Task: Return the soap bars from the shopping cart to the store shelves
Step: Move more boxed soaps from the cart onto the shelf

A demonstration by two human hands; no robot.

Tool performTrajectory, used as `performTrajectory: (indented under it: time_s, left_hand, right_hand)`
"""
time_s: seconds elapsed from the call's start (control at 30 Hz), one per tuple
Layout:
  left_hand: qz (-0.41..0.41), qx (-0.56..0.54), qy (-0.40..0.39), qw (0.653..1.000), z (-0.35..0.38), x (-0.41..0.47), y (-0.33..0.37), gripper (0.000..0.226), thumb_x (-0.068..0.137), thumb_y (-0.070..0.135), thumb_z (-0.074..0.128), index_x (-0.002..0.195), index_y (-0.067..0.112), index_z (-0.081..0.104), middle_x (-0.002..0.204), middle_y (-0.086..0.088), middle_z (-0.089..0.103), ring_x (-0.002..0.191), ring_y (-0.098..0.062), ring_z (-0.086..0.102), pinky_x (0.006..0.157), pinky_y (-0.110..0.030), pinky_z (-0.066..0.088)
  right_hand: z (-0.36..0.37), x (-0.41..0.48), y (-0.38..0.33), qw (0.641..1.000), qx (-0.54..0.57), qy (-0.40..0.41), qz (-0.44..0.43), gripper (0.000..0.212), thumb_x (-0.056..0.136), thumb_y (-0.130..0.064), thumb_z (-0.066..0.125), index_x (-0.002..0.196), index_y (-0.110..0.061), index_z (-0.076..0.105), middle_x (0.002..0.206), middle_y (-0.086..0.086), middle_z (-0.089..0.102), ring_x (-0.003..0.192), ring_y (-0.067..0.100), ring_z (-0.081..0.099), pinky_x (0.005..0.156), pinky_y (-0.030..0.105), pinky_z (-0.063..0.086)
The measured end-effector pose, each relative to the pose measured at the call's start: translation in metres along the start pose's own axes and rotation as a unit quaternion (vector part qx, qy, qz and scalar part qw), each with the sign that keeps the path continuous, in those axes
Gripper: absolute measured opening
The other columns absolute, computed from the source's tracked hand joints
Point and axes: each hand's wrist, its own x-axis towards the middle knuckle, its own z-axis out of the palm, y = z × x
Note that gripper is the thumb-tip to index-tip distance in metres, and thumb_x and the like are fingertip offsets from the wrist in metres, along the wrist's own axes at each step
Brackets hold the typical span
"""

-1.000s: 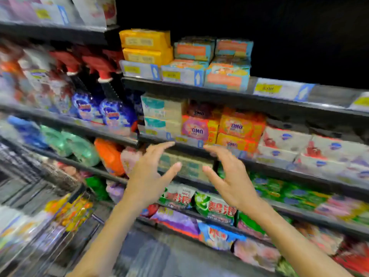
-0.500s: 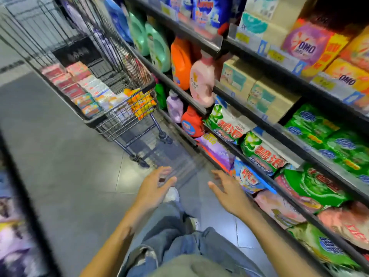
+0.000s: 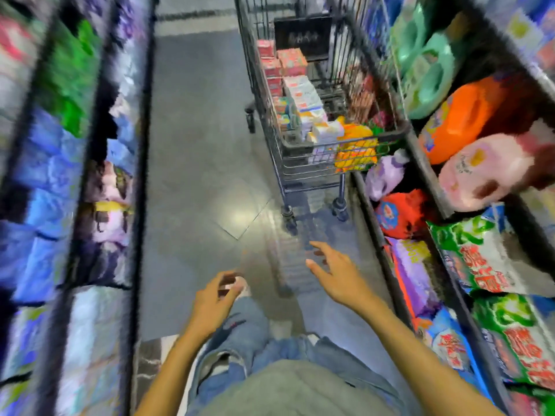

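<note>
Both were empty, above the floor point(image 3: 195, 175): left grip point(image 3: 214, 301) loosely curled, right grip point(image 3: 339, 277) with fingers spread. Soap bars point(image 3: 300, 94) sat stacked in the shopping cart point(image 3: 345, 140), ahead beside the right-hand shelves point(image 3: 432, 187).

An orange jug point(image 3: 459, 115) sits beside a pink jug point(image 3: 477, 172), with teal jugs point(image 3: 426, 70) beyond, green bags point(image 3: 480, 259) nearer, and a grey floor point(image 3: 204, 145).

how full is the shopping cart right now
Partly full: the shopping cart holds rows of boxed soap bars, with yellow packs at its near end.
</note>
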Motion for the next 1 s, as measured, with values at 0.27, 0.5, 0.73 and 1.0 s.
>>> performTrajectory:
  time_s: [0.27,0.5,0.73,1.0]
  left_hand:
    - [-0.068,-0.022,0.03,0.997,-0.117,0.082,-0.03,0.021,0.092,0.027,0.057,0.113,0.023,0.056,0.111,0.002,0.061,0.104,-0.015,0.057,0.089,-0.025,0.041]
    - [-0.021,-0.006,0.013,1.0,-0.199,0.203,0.006,0.03,0.092,0.028,0.057,0.121,0.018,0.057,0.114,-0.002,0.062,0.102,-0.018,0.059,0.085,-0.022,0.041]
    - [0.028,-0.002,-0.006,1.0,-0.248,0.319,0.055,0.029,0.093,0.024,0.056,0.121,0.014,0.056,0.11,0.001,0.06,0.098,-0.014,0.058,0.081,-0.019,0.038]
    - [-0.005,-0.005,0.018,1.0,-0.319,0.416,0.075,0.026,0.092,0.024,0.057,0.117,0.019,0.058,0.111,0.004,0.061,0.098,-0.014,0.058,0.08,-0.016,0.043]
  right_hand:
    - [0.036,0.123,-0.11,0.999,-0.02,-0.036,-0.03,0.048,0.095,-0.038,0.049,0.139,-0.02,0.041,0.133,0.004,0.055,0.12,0.024,0.052,0.098,0.037,0.043]
    - [0.04,0.185,-0.152,1.0,0.007,0.005,-0.003,0.047,0.094,-0.039,0.049,0.137,-0.022,0.044,0.129,0.002,0.057,0.118,0.019,0.053,0.097,0.038,0.045]
    - [0.043,0.271,-0.178,0.999,0.019,0.011,0.039,0.046,0.095,-0.036,0.05,0.136,-0.016,0.045,0.129,0.005,0.058,0.117,0.021,0.054,0.092,0.028,0.043]
    - [0.019,0.417,-0.261,0.999,0.032,0.0,0.027,0.043,0.095,-0.032,0.051,0.135,-0.016,0.045,0.127,0.007,0.057,0.115,0.022,0.055,0.095,0.032,0.044]
